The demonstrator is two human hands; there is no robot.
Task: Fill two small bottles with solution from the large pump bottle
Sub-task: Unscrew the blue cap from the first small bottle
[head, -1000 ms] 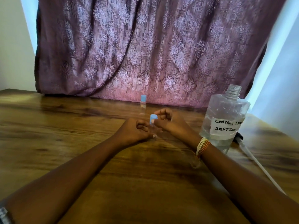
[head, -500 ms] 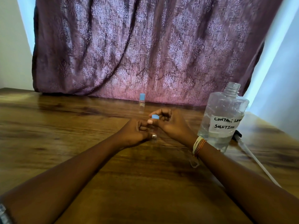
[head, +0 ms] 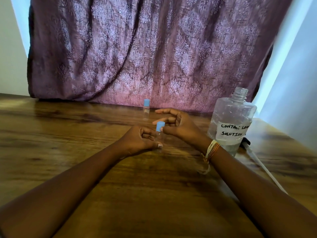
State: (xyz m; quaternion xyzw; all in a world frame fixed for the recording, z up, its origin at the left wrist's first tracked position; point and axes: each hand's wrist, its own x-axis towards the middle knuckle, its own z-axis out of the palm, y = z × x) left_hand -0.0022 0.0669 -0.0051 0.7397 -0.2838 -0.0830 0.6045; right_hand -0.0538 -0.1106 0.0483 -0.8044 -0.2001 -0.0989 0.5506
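**Cap seated, right hand letting go**

The near small bottle [head: 159, 137] is being gripped by the left hand [head: 139, 140], its blue cap [head: 160, 126] now sitting on top. The right hand [head: 178, 125], pinching the cap half a second ago, is being spread, thumb just touching it. The second bottle [head: 146, 109] is standing at 12 o'clock, the big open bottle [head: 230, 121] at 3 o'clock. Capping is judged nearly finished.

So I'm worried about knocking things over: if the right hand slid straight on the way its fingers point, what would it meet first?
Probably the far small bottle, just beyond the right hand fingertips; depth is unclear.

Purple patterned curtain [head: 154, 48] behind wooden table [head: 68, 134]
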